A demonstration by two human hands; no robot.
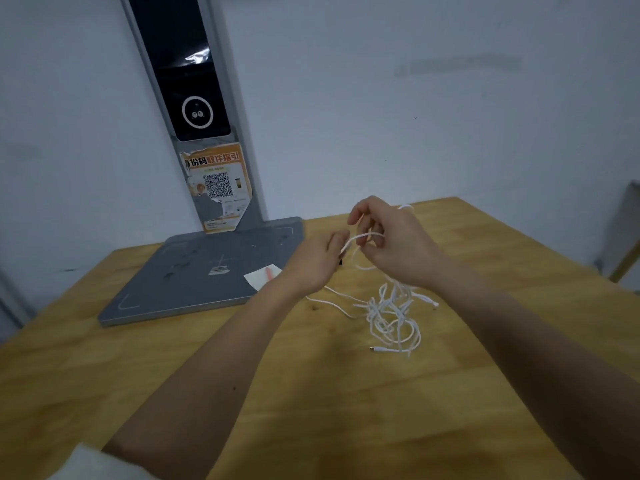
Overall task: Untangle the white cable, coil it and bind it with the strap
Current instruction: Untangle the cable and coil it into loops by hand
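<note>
Fingers (362, 216) of right hand (391, 244) curled, pinching raised loop of white cable (388, 313); left hand (315, 261) grips same strand. Most cable lies tangled on wooden table (311, 393). Untangling only begun; coiling, strap binding remain.

Grey stand (194, 282) on wooden table (311, 410)

Two hands are over the table: the left hand (313, 263) and the right hand (391, 237). One white cable (391, 313) lies in a single tangle at the right, with two plug ends showing, one near (375, 349) and one at the far right (429, 301). One wooden table (311, 393). One grey stand (194, 275) at the far left carries one orange sticker (216, 185). One white slip of paper (261, 276) lies beside it.
</note>
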